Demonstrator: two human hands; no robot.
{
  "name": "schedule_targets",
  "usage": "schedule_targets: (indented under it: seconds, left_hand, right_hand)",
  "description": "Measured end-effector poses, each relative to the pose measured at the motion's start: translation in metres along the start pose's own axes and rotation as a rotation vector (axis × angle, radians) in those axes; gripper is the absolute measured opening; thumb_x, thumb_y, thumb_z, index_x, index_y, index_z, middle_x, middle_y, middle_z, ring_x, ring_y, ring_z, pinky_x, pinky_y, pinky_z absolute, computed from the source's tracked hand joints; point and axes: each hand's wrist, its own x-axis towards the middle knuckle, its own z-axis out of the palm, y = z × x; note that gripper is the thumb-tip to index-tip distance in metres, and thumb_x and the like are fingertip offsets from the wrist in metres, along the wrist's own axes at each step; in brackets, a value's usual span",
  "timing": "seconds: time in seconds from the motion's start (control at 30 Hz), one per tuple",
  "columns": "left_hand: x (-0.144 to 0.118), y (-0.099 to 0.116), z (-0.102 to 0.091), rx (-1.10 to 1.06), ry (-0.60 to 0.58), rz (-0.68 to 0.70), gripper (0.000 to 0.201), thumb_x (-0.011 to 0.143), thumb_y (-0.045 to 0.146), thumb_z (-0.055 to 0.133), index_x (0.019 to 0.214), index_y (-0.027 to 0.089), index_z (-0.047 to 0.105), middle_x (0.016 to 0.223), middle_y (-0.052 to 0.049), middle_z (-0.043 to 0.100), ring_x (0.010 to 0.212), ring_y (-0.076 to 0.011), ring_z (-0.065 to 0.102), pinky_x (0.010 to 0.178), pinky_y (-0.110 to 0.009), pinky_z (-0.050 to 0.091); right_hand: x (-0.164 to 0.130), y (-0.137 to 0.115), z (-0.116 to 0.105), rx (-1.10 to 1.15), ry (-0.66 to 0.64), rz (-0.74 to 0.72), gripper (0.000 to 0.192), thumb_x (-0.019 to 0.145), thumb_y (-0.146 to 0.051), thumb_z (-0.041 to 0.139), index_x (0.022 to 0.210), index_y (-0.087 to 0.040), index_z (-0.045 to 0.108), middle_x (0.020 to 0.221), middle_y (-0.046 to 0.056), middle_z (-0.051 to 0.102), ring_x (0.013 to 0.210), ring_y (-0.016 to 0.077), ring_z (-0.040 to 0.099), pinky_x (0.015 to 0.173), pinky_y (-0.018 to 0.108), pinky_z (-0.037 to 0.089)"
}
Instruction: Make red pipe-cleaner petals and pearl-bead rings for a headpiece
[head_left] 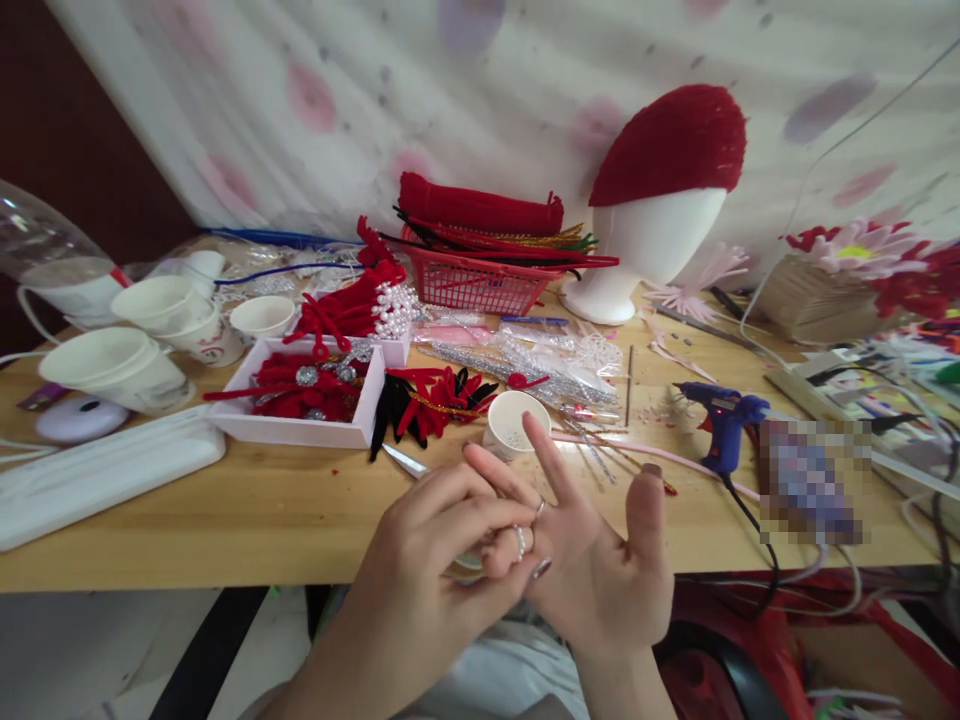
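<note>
Palm up and fingers partly spread, my right hand [607, 565] holds nothing in its grasp. One of its curled fingers wears a ring of small white pearl beads [519, 543], and a thin ring [540, 508] shows on the finger above. My left hand [439, 550] is closed round that curled finger, thumb and fingertips at the pearl ring. Just beyond the hands stands a white paper cup [495, 440] with small bits inside. Scissors [403, 461] lie partly hidden behind my left hand. A pale round rim [469, 562] shows below its fingers, mostly covered.
Left are a white box [292, 432] of red fuzzy stems, paper cups [105, 365] and a white power strip [112, 470]. Behind stand a red basket [480, 285] and a white head form [645, 240] under a red cap. Right lies a blue glue gun [724, 420] with its cord.
</note>
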Motion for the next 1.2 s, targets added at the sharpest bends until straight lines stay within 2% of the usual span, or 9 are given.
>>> schedule_targets:
  seconds: [0.1, 0.2, 0.43, 0.67, 0.87, 0.97, 1.03, 1.1, 1.2]
  left_hand:
    - [0.001, -0.001, -0.007, -0.097, -0.075, -0.094, 0.028, 0.078, 0.003, 0.072, 0.1, 0.02, 0.072, 0.1, -0.004, 0.07, 0.093, -0.0159, 0.07, 0.078, -0.022, 0.056]
    - [0.001, -0.002, -0.011, -0.156, -0.127, -0.092, 0.032, 0.077, 0.0, 0.072, 0.1, 0.023, 0.072, 0.101, -0.001, 0.071, 0.093, -0.0139, 0.07, 0.08, -0.02, 0.056]
    - [0.002, -0.005, -0.017, -0.183, -0.156, -0.04, 0.029, 0.078, -0.002, 0.071, 0.093, 0.023, 0.072, 0.094, 0.001, 0.071, 0.088, -0.0114, 0.068, 0.078, -0.017, 0.054]
    - [0.003, -0.006, -0.016, -0.145, -0.187, 0.009, 0.03, 0.082, -0.002, 0.065, 0.099, 0.021, 0.074, 0.096, -0.003, 0.07, 0.087, -0.0136, 0.069, 0.073, -0.02, 0.056]
    - [0.004, -0.006, -0.021, -0.112, -0.113, 0.029, 0.027, 0.081, -0.001, 0.07, 0.093, 0.023, 0.075, 0.092, -0.001, 0.073, 0.083, -0.0129, 0.069, 0.076, -0.02, 0.056]
    - [-0.001, -0.018, -0.025, -0.213, -0.009, -0.029, 0.02, 0.08, 0.009, 0.078, 0.092, 0.025, 0.076, 0.092, -0.001, 0.075, 0.084, -0.0142, 0.07, 0.077, -0.022, 0.058]
    - [-0.006, -0.029, -0.025, -0.4, 0.086, -0.067, 0.018, 0.078, 0.022, 0.083, 0.093, 0.028, 0.076, 0.09, -0.001, 0.076, 0.084, -0.0158, 0.072, 0.076, -0.024, 0.06]
    - [-0.01, -0.039, -0.023, -0.586, 0.162, -0.089, 0.021, 0.076, 0.033, 0.085, 0.095, 0.029, 0.076, 0.089, -0.001, 0.078, 0.083, -0.0186, 0.075, 0.075, -0.029, 0.063]
    - [-0.013, -0.045, -0.016, -0.691, 0.28, -0.128, 0.027, 0.07, 0.042, 0.087, 0.092, 0.029, 0.076, 0.085, -0.002, 0.08, 0.083, -0.0226, 0.077, 0.076, -0.035, 0.064]
  right_hand:
    - [-0.005, -0.005, 0.006, -0.052, 0.004, 0.008, 0.077, 0.082, -0.088, 0.031, 0.143, -0.044, 0.049, 0.15, 0.008, 0.052, 0.095, 0.029, 0.073, 0.094, 0.05, 0.047]
    - [-0.008, -0.008, 0.01, -0.067, -0.04, -0.026, 0.075, 0.082, -0.088, 0.034, 0.141, -0.045, 0.052, 0.152, 0.007, 0.05, 0.107, 0.0329, 0.07, 0.098, 0.054, 0.043]
    - [-0.011, -0.007, 0.015, -0.172, -0.013, -0.061, 0.076, 0.081, -0.089, 0.036, 0.141, -0.045, 0.051, 0.151, 0.007, 0.052, 0.108, 0.0324, 0.069, 0.101, 0.057, 0.04]
    - [-0.011, -0.007, 0.018, -0.192, 0.023, -0.069, 0.076, 0.081, -0.087, 0.04, 0.141, -0.041, 0.052, 0.148, 0.007, 0.054, 0.125, 0.0317, 0.058, 0.105, 0.053, 0.039]
    - [-0.012, -0.012, 0.016, -0.281, 0.049, -0.054, 0.077, 0.081, -0.087, 0.041, 0.143, -0.042, 0.05, 0.15, 0.008, 0.052, 0.115, 0.0329, 0.064, 0.1, 0.054, 0.042]
    - [-0.015, -0.019, 0.015, -0.367, 0.059, -0.097, 0.068, 0.085, -0.08, 0.049, 0.139, -0.04, 0.056, 0.146, 0.009, 0.055, 0.109, 0.0328, 0.067, 0.099, 0.053, 0.044]
    - [-0.017, -0.021, 0.016, -0.467, 0.143, -0.175, 0.05, 0.088, -0.065, 0.062, 0.127, -0.034, 0.067, 0.128, 0.009, 0.065, 0.098, 0.0281, 0.069, 0.093, 0.045, 0.049]
    - [-0.016, -0.017, 0.017, -0.551, 0.274, -0.211, 0.029, 0.088, -0.046, 0.072, 0.11, -0.028, 0.074, 0.101, 0.006, 0.069, 0.079, 0.0197, 0.067, 0.077, 0.034, 0.052]
    - [-0.008, 0.0, 0.019, -0.53, 0.331, -0.103, 0.019, 0.088, -0.039, 0.075, 0.096, -0.022, 0.075, 0.077, 0.001, 0.063, 0.057, 0.0103, 0.057, 0.056, 0.023, 0.048]
